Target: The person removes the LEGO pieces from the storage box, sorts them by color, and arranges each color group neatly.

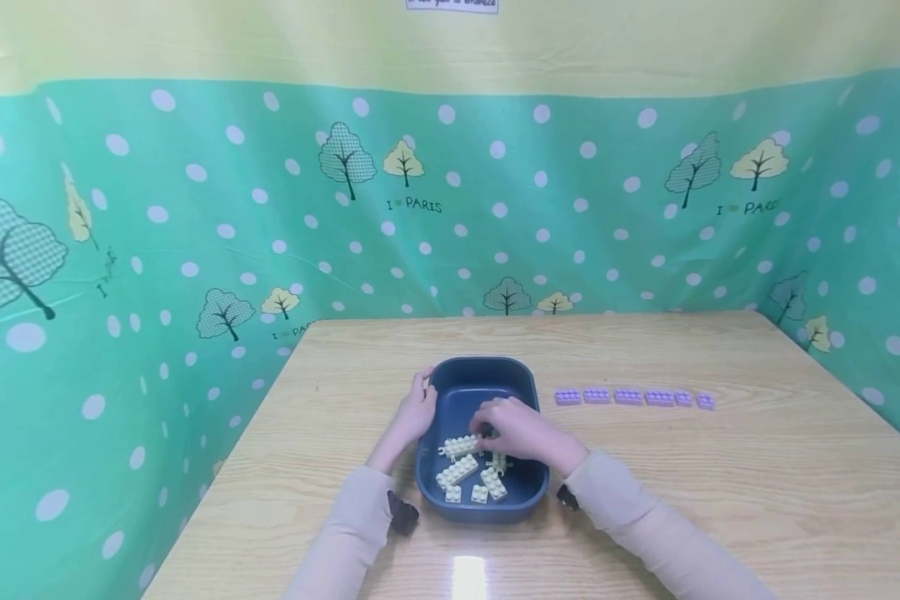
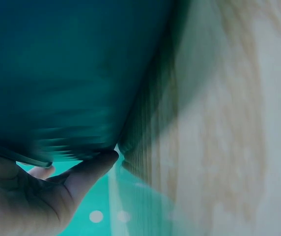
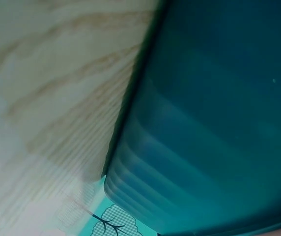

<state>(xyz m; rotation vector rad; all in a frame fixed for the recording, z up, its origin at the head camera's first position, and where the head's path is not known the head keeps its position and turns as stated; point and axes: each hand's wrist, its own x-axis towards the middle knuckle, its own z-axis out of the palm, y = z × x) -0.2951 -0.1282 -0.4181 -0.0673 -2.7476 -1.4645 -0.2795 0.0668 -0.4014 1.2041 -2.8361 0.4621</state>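
Note:
A dark blue plastic tub [image 1: 487, 513] stands on the table, with several off-white toy building bricks [image 1: 457, 472] lying in its near half. My left hand [image 1: 417, 408] grips the tub's left rim toward the far end; in the left wrist view the thumb of this hand [image 2: 42, 199] lies along the outer wall. Over the right rim my right hand [image 1: 516, 427] reaches in, fingertips bent down among the bricks. I cannot tell whether they pinch one. The right wrist view is mostly filled by the tub's outer wall [image 3: 204, 123].
Right of the tub, several purple bricks [image 1: 628, 397] form a row running left to right on the wooden table [image 1: 705, 483]. A green dotted cloth [image 1: 540, 200] hangs behind and at both sides. Dark wrist devices [image 1: 402, 512] sit close to the tub's near corners.

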